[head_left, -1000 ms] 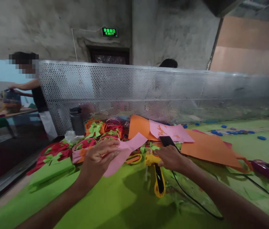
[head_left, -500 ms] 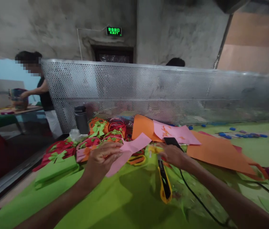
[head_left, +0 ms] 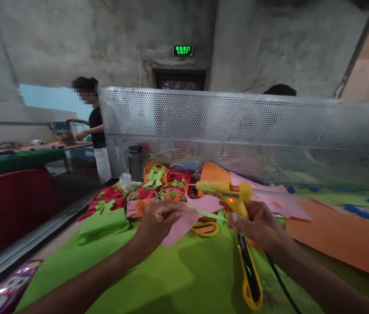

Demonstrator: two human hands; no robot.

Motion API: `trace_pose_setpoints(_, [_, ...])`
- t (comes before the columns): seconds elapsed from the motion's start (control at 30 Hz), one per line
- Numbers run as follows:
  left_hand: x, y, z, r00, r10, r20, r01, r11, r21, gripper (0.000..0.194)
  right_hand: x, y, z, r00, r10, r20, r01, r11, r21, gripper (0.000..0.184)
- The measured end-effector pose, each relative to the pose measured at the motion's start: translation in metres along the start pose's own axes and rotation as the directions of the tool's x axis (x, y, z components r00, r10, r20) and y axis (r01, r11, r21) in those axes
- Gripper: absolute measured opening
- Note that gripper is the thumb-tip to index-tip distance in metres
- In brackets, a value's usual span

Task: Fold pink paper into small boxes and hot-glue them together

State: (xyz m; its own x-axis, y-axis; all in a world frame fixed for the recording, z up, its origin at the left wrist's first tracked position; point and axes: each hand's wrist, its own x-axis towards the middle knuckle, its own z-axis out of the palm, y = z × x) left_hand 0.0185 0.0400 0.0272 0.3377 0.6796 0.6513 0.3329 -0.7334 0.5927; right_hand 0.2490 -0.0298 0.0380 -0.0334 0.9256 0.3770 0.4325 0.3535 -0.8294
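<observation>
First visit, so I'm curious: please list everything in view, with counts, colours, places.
Glue gun: one, yellow, centre
Small sheet: one, pink, centre
Large sheets: several, orange and pink, right
Bowed bags: several, multicoloured, left
Tool: one, yellow and black, lower right
Bottle: one, grey, left
Tabletop: one, green, foreground
Screen: one, grey, behind tabletop
Pieces: several, blue, right
Device: one, purple, lower left
Exit sign: one, green, top centre
People: two, one black-topped, left; one behind screen
Left hand: one, bare, pinching small sheet
Right hand: one, bare, holding glue gun

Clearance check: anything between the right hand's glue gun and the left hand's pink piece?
A thin green strip seems to cross the pink piece toward the right hand. Nothing else visible separates piece and glue gun.
</observation>
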Motion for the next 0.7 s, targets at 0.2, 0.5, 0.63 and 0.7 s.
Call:
trace_pose_setpoints(0.2, [0.009, -0.002, -0.01, 1.0, -0.014, -0.007, 0.014, 1.0, -0.028, 0.01, -0.005, 0.005, -0.004, 0.997, 0.023, -0.077, -0.019, 0.999, 0.042, 0.026])
trace_pose_setpoints(0.5, [0.008, 0.003, -0.005, 0.996, 0.017, 0.088, -0.011, 0.998, -0.064, 0.011, -0.012, -0.005, -0.012, 0.996, 0.041, 0.077, -0.048, 0.995, 0.083, 0.038])
trace_pose_setpoints(0.63, [-0.003, 0.004, 0.011, 0.981, 0.018, 0.193, -0.011, 0.999, -0.036, 0.012, -0.02, -0.011, -0.009, 0.999, 0.036, 0.015, -0.037, 0.992, 0.125, 0.03])
trace_pose_setpoints(0.7, [-0.006, 0.004, 0.016, 0.979, 0.02, 0.203, -0.018, 1.0, -0.008, 0.013, -0.026, -0.008, -0.008, 0.998, 0.053, -0.017, -0.049, 0.986, 0.158, 0.027])
